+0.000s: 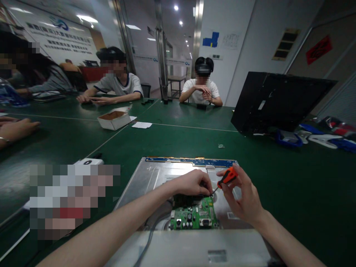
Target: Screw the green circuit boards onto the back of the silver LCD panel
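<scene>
My right hand grips an orange and black screwdriver, tilted so that its thin shaft points down and left. The tip meets the upper right corner of a green circuit board. There my left hand is closed, thumb and fingers pinched together by the tip; whatever lies between them is too small to make out. The board sits on the metal back of a flat display panel. A blue circuit strip runs along the panel's far edge.
A grey cable runs from beside the board toward me. Ahead on the green table stand an open white box and a paper slip. A black monitor casing stands at the right. Several people sit around the table.
</scene>
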Demonstrator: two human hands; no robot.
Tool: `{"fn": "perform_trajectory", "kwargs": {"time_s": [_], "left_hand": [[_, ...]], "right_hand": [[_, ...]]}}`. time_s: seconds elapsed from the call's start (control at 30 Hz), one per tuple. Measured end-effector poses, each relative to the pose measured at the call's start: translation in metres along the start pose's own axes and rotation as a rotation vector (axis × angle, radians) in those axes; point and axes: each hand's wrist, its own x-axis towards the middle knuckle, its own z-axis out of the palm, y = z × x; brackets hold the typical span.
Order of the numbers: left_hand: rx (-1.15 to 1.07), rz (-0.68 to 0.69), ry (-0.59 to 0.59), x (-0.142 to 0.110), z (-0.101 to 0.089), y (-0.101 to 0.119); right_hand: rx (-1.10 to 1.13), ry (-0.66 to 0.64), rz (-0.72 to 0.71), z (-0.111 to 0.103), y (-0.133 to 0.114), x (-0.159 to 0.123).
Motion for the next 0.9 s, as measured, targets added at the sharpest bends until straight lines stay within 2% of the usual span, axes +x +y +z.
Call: {"fn": "perform_trajectory", "kwargs": {"time_s": [0.23, 0.37, 0.57, 0.73, 0.9], "left_hand": [[-0.012, 0.013, -0.011, 0.0009, 0.0005, -0.0017], [0.007, 0.016, -0.009, 0.0009, 0.0003, -0.0001], [-0.01, 0.012, -0.012, 0.0005, 0.0, -0.0001], [-0.002, 0.006, -0.012, 0.0007, -0.0003, 0.0], [-0.006, 0.0, -0.005, 0.0003, 0.0, 0.0013]], "right_hand": [[-0.144, 0.077, -0.031, 0.0014, 0.0048, -0.0033], [-0.133, 0.052, -0.036, 0.0, 0.0043, -0.0012], [-0.003, -0.015, 0.011, -0.0011, 0.0014, -0.0001], [-0.066, 0.012, 0.043, 0.0008, 0.0044, -0.004], [-0.096, 0.062, 0.005, 0.0007, 0.0047, -0.0039]]}}
